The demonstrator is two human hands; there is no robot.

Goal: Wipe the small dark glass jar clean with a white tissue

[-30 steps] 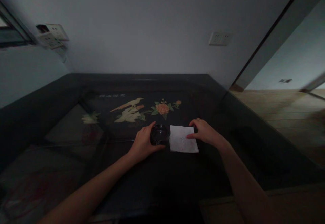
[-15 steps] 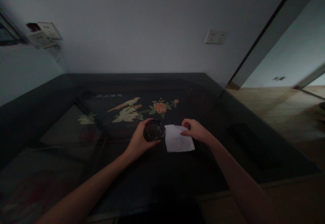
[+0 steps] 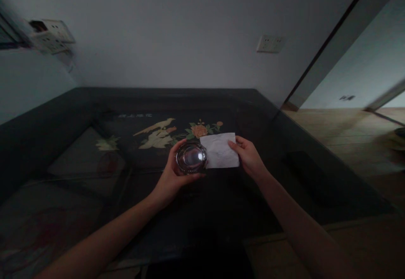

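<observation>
A round, clear glass ashtray or bowl (image 3: 190,158) is tilted so its shiny face shows; I cannot tell which of the two it is. My left hand (image 3: 172,175) wraps round its left side, the thumb along the lower edge. Beside it, a white paper tissue (image 3: 220,149) is spread out flat, its left edge meeting or overlapping the glass rim. My right hand (image 3: 248,154) pinches that tissue at its right edge between thumb and fingers. Both are held above a dark, glossy table (image 3: 202,220).
A bird and flower picture (image 3: 199,130) decorates the tabletop behind my hands. A dark flat object (image 3: 306,175) lies on the right side. The wall behind carries a socket plate (image 3: 271,44), with more sockets (image 3: 52,36) at the left. Wooden floor (image 3: 329,131) shows at right.
The tissue has risen and turned upright, and my right hand now grips its right edge. The glass has tilted, showing a bright reflection. My left hand keeps its hold.
</observation>
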